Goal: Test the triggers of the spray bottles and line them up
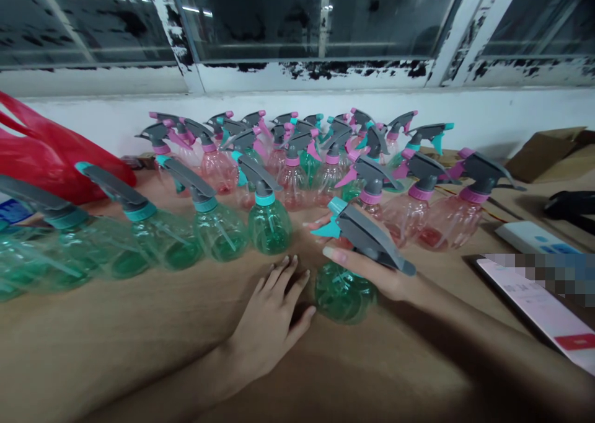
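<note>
A green spray bottle (pixel 344 293) with a grey and teal trigger head is at the front centre. My right hand (pixel 372 268) is closed around its neck, below the trigger head. Just left of that bottle, my left hand (pixel 276 317) lies palm down on the table with its fingers spread, holding nothing. Beyond my left hand stands another green spray bottle (pixel 269 227), at the right end of a row of green bottles with teal collars. Pink spray bottles (pixel 449 221) stand behind and right of my right hand.
More pink and green spray bottles crowd the back of the wooden table (pixel 153 342) by the wall. A red plastic bag (pixel 51 156) sits at the left. On the right are a phone (pixel 534 305), a white-and-blue box (pixel 539 240) and a cardboard box (pixel 553 153).
</note>
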Action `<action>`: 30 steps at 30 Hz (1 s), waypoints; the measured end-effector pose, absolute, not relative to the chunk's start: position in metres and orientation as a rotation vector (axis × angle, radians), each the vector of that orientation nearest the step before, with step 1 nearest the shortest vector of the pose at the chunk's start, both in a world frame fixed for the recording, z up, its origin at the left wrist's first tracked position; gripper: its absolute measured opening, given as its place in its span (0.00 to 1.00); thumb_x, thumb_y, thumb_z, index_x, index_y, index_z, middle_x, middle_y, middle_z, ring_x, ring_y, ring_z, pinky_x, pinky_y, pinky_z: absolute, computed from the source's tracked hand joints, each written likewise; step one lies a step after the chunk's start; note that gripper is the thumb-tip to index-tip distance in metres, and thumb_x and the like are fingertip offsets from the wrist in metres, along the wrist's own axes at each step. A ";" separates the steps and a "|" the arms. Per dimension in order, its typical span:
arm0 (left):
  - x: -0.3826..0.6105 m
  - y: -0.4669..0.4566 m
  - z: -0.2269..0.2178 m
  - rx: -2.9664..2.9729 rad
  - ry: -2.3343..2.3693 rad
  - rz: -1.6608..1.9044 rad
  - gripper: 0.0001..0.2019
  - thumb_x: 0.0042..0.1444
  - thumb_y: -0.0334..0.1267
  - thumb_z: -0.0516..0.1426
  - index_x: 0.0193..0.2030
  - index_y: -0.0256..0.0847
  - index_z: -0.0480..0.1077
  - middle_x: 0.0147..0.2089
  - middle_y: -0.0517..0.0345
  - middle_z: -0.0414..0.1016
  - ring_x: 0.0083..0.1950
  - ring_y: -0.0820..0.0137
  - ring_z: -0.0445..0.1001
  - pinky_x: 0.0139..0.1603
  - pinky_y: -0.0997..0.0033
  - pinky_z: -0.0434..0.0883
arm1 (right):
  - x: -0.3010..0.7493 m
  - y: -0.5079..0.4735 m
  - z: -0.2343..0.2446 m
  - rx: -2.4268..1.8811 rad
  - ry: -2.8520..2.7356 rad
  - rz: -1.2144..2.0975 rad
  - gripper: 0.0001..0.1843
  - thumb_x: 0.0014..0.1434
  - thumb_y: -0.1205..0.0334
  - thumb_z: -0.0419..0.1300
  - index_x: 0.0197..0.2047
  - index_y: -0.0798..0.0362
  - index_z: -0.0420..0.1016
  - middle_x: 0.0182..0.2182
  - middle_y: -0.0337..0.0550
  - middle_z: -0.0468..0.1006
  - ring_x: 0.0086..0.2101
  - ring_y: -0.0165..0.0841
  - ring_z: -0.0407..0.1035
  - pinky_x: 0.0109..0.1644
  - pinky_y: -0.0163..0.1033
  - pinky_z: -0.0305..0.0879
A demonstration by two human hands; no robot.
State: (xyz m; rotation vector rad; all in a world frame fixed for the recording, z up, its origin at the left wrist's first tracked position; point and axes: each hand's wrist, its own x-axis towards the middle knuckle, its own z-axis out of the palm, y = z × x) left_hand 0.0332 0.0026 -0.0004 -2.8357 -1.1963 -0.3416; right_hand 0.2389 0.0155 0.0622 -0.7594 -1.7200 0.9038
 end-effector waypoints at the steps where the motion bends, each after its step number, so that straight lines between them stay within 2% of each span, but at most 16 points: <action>1: 0.033 0.003 -0.001 -2.832 -1.201 -0.346 0.22 0.62 0.41 0.53 0.61 0.34 0.61 0.64 0.41 0.59 0.64 0.52 0.57 0.57 0.48 0.62 | 0.239 0.015 0.063 -0.756 -1.721 0.899 0.16 0.56 0.61 0.63 0.48 0.45 0.69 0.45 0.39 0.74 0.41 0.34 0.73 0.48 0.43 0.68; 14: 0.031 0.004 -0.006 -2.827 -1.186 -0.377 0.22 0.63 0.43 0.52 0.61 0.35 0.62 0.63 0.41 0.60 0.64 0.52 0.57 0.57 0.48 0.62 | 0.240 0.014 0.069 -0.764 -1.738 0.850 0.15 0.55 0.62 0.64 0.46 0.48 0.69 0.42 0.41 0.75 0.39 0.35 0.73 0.43 0.43 0.69; 23: 0.032 0.003 -0.006 -2.843 -1.197 -0.407 0.21 0.63 0.43 0.51 0.60 0.35 0.62 0.63 0.42 0.60 0.64 0.52 0.57 0.57 0.49 0.62 | 0.241 0.015 0.064 -0.775 -1.784 0.869 0.17 0.56 0.57 0.62 0.49 0.46 0.68 0.45 0.41 0.74 0.43 0.36 0.71 0.48 0.43 0.67; 27: 0.032 0.003 -0.005 -2.842 -1.217 -0.369 0.22 0.63 0.43 0.52 0.61 0.35 0.61 0.64 0.42 0.60 0.64 0.52 0.57 0.58 0.48 0.61 | 0.242 0.016 0.062 -0.795 -1.790 0.860 0.18 0.56 0.53 0.62 0.50 0.45 0.68 0.42 0.41 0.74 0.35 0.35 0.70 0.40 0.43 0.66; 30: 0.032 0.002 -0.005 -2.836 -1.215 -0.348 0.23 0.62 0.43 0.52 0.61 0.35 0.61 0.64 0.42 0.59 0.64 0.52 0.56 0.58 0.49 0.61 | 0.242 0.015 0.063 -0.892 -1.793 0.807 0.15 0.57 0.52 0.61 0.46 0.46 0.70 0.32 0.37 0.73 0.26 0.31 0.66 0.32 0.40 0.64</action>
